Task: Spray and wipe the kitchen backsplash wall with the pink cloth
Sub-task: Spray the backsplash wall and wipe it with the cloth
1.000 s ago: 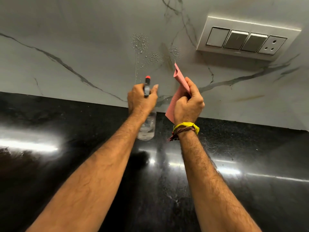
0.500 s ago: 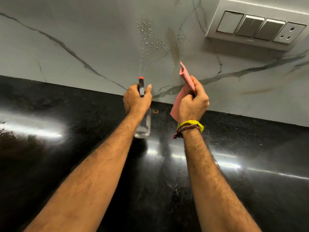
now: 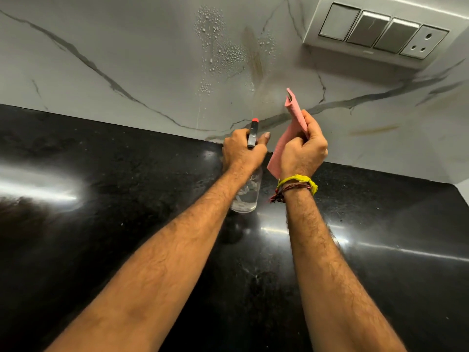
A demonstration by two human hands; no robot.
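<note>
while both bare forearms reach out over the black granite countertop, the left hand grips the neck of a clear spray bottle, fingers curled round it and the thumb lying beside the black trigger head. the bottle's red nozzle tip points up at the marble backsplash wall, and its clear body hangs below the fist, above the countertop. the right hand holds the pink cloth, folded into a narrow strip, pinched between thumb and curled fingers; one end sticks up above the hand, near the wall, and the other end hangs below the palm beside the wrist. whether the cloth touches the wall cannot be told. a yellow thread and a dark braided band circle the right wrist. on the wall above the bottle, water droplets cluster in patches, with thin runs trailing down, just left of a brownish streak. another faint brown smear lies lower, to the right of the cloth. a white switch plate with three switches and a socket sits at the upper right.
</note>
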